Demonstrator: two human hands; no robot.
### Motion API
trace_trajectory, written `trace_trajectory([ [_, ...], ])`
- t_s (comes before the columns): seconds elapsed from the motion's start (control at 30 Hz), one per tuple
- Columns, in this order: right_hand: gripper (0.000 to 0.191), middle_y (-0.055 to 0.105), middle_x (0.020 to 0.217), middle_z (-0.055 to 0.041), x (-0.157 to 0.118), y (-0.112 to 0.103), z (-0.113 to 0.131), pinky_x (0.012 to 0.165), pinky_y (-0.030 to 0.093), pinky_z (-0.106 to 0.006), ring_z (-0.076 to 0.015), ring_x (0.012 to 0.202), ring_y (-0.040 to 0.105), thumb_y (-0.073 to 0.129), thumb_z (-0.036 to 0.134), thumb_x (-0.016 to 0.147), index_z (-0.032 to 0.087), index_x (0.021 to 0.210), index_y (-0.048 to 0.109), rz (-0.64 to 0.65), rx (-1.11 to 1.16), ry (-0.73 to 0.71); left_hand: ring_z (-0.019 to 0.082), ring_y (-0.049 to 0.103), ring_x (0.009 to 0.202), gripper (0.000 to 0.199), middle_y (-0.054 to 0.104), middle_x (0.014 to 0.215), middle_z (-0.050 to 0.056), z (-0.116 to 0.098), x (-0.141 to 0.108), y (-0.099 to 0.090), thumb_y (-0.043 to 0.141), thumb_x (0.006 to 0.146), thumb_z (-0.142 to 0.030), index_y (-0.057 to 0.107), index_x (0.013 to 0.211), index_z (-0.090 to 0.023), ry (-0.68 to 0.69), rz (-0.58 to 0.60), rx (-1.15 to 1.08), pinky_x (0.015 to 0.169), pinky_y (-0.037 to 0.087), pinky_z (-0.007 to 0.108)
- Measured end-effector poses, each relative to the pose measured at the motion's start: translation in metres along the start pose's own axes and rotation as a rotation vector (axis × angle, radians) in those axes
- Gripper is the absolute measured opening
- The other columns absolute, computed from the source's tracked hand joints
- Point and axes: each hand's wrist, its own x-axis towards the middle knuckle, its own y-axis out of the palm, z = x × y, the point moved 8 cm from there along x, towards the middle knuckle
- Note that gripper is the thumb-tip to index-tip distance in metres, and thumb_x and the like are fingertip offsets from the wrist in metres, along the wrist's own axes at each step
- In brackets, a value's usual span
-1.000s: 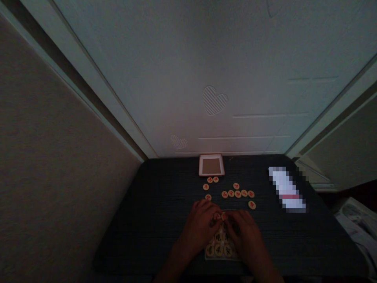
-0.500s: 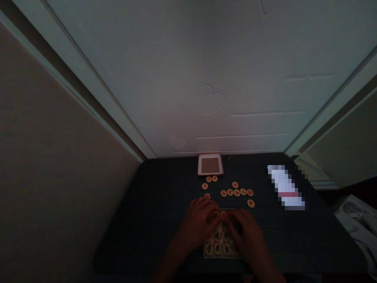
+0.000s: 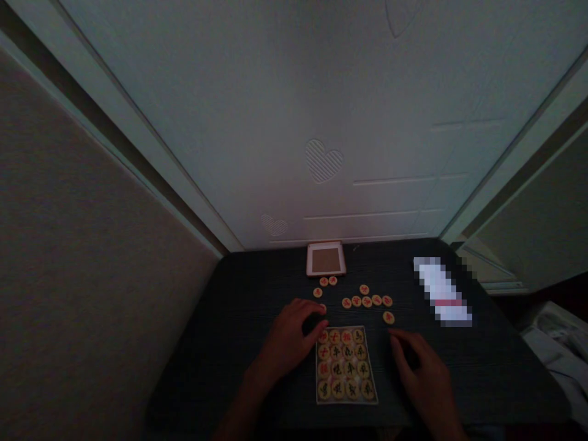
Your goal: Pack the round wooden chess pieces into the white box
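A square shallow box (image 3: 346, 402) holds rows of round Chinese chess pieces, most with black characters and several with red ones. Left of it is my left hand (image 3: 289, 337), thumb and fingers apart; its fingertips are at a loose red-lettered piece (image 3: 323, 307), which they partly cover. The thumb lies over the box's upper left corner. On the other side, my right hand (image 3: 422, 367) is low over the table with loosely curved fingers and nothing visible in them. Its fingertips are just below another red-lettered piece (image 3: 388, 317), apparently not touching it.
Several loose red-lettered pieces (image 3: 366, 301) lie beyond the box. A white-rimmed box lid or tray (image 3: 326, 245) stands at the back of the dark table (image 3: 239, 318), by the white panel (image 3: 257, 153). A blurred-out bright object (image 3: 443, 291) lies to the right.
Both hands have moved apart from over the box, left hand leftward and right hand rightward. The rows of pieces now show, including red ones in the top row.
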Motion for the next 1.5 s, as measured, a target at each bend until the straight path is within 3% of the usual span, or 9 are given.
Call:
trace_trajectory([
  [0.17,0.033,0.077,0.101,-0.0062,-0.004,0.001,-0.008,0.079,0.059,-0.034,-0.0223,0.089,0.074,0.053,0.049,0.099,0.024,0.106,0.073,-0.017,0.014,0.012,0.023,0.06,0.117,0.025,0.071,0.118,0.0,-0.023,-0.002,0.033,0.075,0.088,-0.027,0.068,0.112,-0.029,0.06,0.129,-0.019,0.105,0.044,0.042],
  [0.37,0.034,0.077,0.1,-0.0067,-0.005,-0.001,-0.004,0.079,0.06,-0.033,-0.022,0.088,0.074,0.051,0.048,0.1,0.023,0.106,0.073,-0.014,0.046,0.002,0.024,0.059,0.116,0.019,0.071,0.116,0.001,-0.03,0.003,0.048,0.074,0.088,-0.023,0.07,0.106,-0.028,0.08,0.179,0.006,0.106,0.042,0.042],
  [0.67,0.037,0.078,0.098,-0.0073,-0.006,-0.006,-0.007,0.077,0.061,-0.033,-0.023,0.086,0.075,0.052,0.051,0.099,0.023,0.103,0.074,-0.04,0.074,0.006,0.022,0.063,0.111,0.016,0.072,0.115,0.0,-0.027,0.008,0.041,0.071,0.092,-0.027,0.069,0.108,-0.029,0.073,0.159,-0.017,0.1,0.046,0.039],
  [0.97,0.033,0.079,0.101,-0.0068,-0.007,-0.006,-0.012,0.08,0.062,-0.033,-0.0231,0.09,0.076,0.055,0.049,0.098,0.024,0.105,0.075,-0.049,0.102,0.037,0.022,0.065,0.107,0.014,0.073,0.112,0.003,0.029,0.04,0.012,0.058,0.098,-0.027,0.069,0.107,-0.024,-0.055,-0.051,0.08,0.1,0.05,0.043],
  [1.13,0.036,0.079,0.1,-0.0074,-0.007,-0.006,-0.012,0.076,0.062,-0.032,-0.0234,0.087,0.076,0.053,0.052,0.098,0.024,0.105,0.076,-0.039,0.098,0.056,0.023,0.064,0.103,0.016,0.072,0.105,0.004,0.036,0.043,0.011,0.056,0.099,-0.031,0.069,0.103,-0.022,-0.069,-0.072,0.092,0.097,0.051,0.043],
  [1.33,0.036,0.079,0.101,-0.0064,-0.008,-0.003,-0.017,0.078,0.062,-0.033,-0.0234,0.088,0.076,0.055,0.052,0.096,0.025,0.104,0.076,-0.035,0.097,0.079,0.024,0.062,0.107,0.013,0.07,0.11,0.004,0.007,0.046,0.022,0.066,0.094,-0.029,0.069,0.106,-0.024,0.059,0.052,0.068,0.097,0.051,0.042],
  [1.5,0.037,0.08,0.099,-0.007,-0.008,-0.004,-0.018,0.075,0.062,-0.031,-0.0234,0.086,0.077,0.056,0.053,0.096,0.024,0.102,0.076,-0.036,0.114,0.094,0.024,0.062,0.114,0.019,0.07,0.116,0.003,-0.033,0.071,0.041,0.069,0.093,-0.028,0.069,0.111,-0.026,0.224,0.191,0.098,0.103,0.047,0.041],
])
